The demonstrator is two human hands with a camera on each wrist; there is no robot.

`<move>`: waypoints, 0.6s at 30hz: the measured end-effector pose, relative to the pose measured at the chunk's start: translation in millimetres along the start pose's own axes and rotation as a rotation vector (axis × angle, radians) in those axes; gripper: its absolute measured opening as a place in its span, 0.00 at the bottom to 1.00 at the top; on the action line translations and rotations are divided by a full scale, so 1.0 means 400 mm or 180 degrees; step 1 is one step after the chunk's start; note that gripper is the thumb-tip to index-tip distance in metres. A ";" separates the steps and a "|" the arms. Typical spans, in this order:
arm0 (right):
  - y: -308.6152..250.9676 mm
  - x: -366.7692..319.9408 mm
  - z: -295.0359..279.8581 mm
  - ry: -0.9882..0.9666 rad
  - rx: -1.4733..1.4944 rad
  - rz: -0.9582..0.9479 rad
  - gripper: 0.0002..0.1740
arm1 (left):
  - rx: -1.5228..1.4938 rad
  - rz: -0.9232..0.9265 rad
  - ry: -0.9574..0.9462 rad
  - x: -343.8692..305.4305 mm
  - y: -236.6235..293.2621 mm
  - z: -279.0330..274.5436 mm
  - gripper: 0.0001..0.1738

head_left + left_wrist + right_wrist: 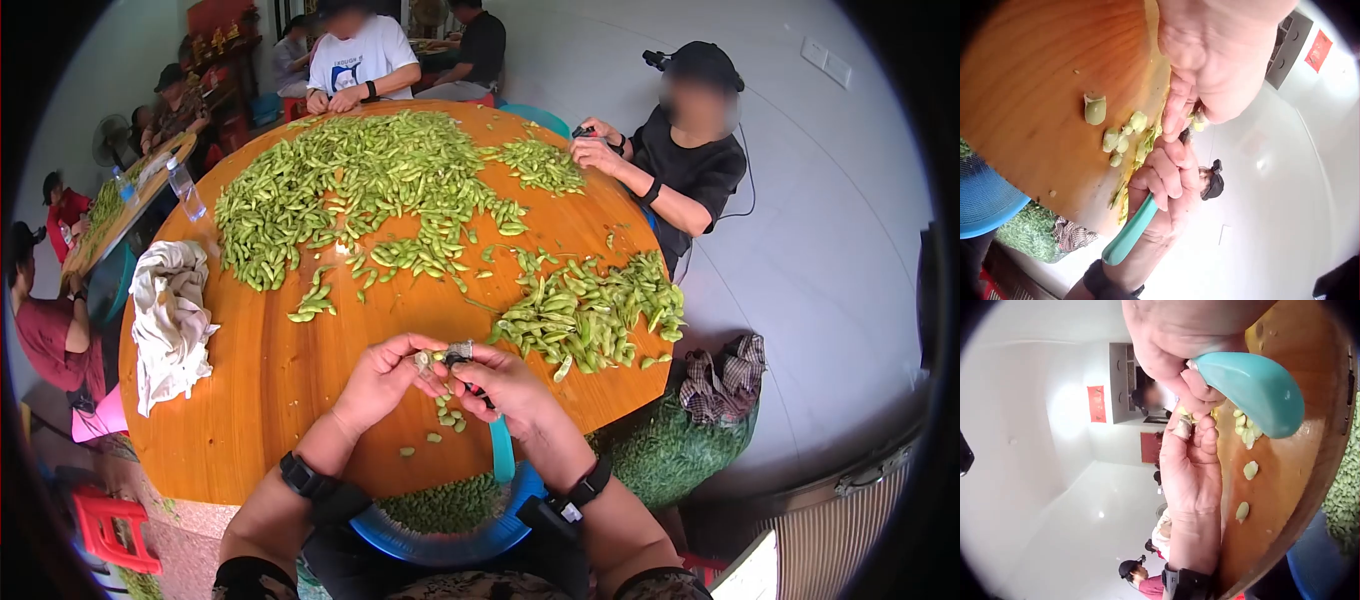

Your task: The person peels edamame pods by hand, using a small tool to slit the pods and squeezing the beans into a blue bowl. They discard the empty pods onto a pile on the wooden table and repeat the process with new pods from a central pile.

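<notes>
- Left hand (375, 385): thumb and fingertips come together, pinching a small green pod (1199, 124); a pale wrap (1182, 427) goes round one digit there.
- That pod sits right in the gap where the two hands meet, on the right side of the left fingertips and touching them. Both hands are close on it, but the left is the one that seems to have it. Its long axis I can't make out, so much of it is covered.
- Right hand (515, 390): fingers curled tight round a teal handle (1254, 394), knuckles facing the left hand. The handle's length runs back from the pod, its butt end pointing toward the person's lap. Something dark shows by the right fingertips; I can't tell its form.
- Just below the hands, a few loose beans (445, 415) lie on the wooden table (270, 400).
- Nearer the body, under the table's edge, a blue basin (385, 540) holds plenty more green beans.
- Farther out, ahead and nearer the right hand, a heap of pods (590, 310).
</notes>
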State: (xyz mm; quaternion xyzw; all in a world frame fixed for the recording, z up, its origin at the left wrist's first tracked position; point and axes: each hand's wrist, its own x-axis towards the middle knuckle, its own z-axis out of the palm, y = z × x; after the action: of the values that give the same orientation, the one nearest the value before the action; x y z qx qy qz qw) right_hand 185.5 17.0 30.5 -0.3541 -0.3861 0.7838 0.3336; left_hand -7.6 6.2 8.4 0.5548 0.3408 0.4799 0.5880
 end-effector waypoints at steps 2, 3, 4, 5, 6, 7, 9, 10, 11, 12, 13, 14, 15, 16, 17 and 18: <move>-0.002 0.000 0.008 0.0047 -0.0146 -0.0049 0.07 | -0.0328 -0.0164 0.0017 0.007 0.010 0.002 0.13; 0.003 -0.003 0.021 0.0236 -0.0431 -0.0205 0.07 | -0.0313 -0.0154 0.0014 0.007 0.005 0.003 0.13; 0.008 -0.006 0.034 0.0427 -0.0715 -0.0365 0.07 | -0.0133 -0.0080 0.0080 0.006 -0.008 0.004 0.12; 0.010 -0.010 0.047 0.0469 -0.0791 -0.0359 0.06 | 0.0043 -0.0001 0.0142 0.007 -0.014 0.006 0.11; 0.013 -0.010 0.053 0.0463 -0.0799 -0.0376 0.06 | 0.0051 0.0018 0.0141 0.009 -0.011 0.009 0.11; 0.019 -0.010 0.060 0.0560 -0.0922 -0.0453 0.06 | 0.0285 -0.0033 0.0236 0.008 -0.009 0.011 0.10; 0.043 -0.004 0.063 0.0738 -0.1071 -0.0595 0.07 | 0.0611 -0.0084 0.0385 -0.001 -0.013 0.012 0.10; 0.045 -0.002 0.062 0.0723 -0.1067 -0.0593 0.07 | 0.0620 -0.0086 0.0397 -0.002 -0.010 0.018 0.10; 0.045 -0.003 0.061 0.0759 -0.0959 -0.0560 0.07 | 0.0803 -0.0074 0.0566 -0.003 -0.007 0.029 0.10; 0.043 -0.002 0.060 0.0779 -0.0855 -0.0537 0.07 | 0.0995 -0.0050 0.0745 -0.001 -0.003 0.040 0.09; 0.041 -0.002 0.052 0.0707 -0.0779 -0.0591 0.07 | 0.1028 -0.0037 0.0794 0.000 -0.004 0.050 0.09; 0.039 -0.004 0.046 0.0627 -0.0776 -0.0590 0.07 | 0.1239 0.0029 0.0953 -0.001 -0.012 0.060 0.09; 0.037 -0.006 0.040 0.0766 -0.0859 -0.0501 0.07 | 0.1456 0.0091 0.1127 -0.003 -0.019 0.066 0.08; 0.038 -0.003 0.042 0.0902 -0.0946 -0.0420 0.07 | 0.1459 0.0058 0.1201 -0.003 -0.019 0.070 0.08; 0.047 -0.001 0.047 0.0982 -0.0996 -0.0491 0.07 | 0.1855 0.0301 0.1118 -0.005 -0.028 0.065 0.08; 0.048 0.002 0.053 0.0907 -0.1004 -0.0521 0.07 | 0.2249 0.0557 0.1016 -0.002 -0.028 0.058 0.08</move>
State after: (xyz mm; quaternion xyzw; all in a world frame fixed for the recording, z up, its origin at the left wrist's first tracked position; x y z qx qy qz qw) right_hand 163.0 0.4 23.7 -0.4764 -0.4804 0.6261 0.3877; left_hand 16.0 -1.3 0.9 0.6683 0.5235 0.4615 0.2575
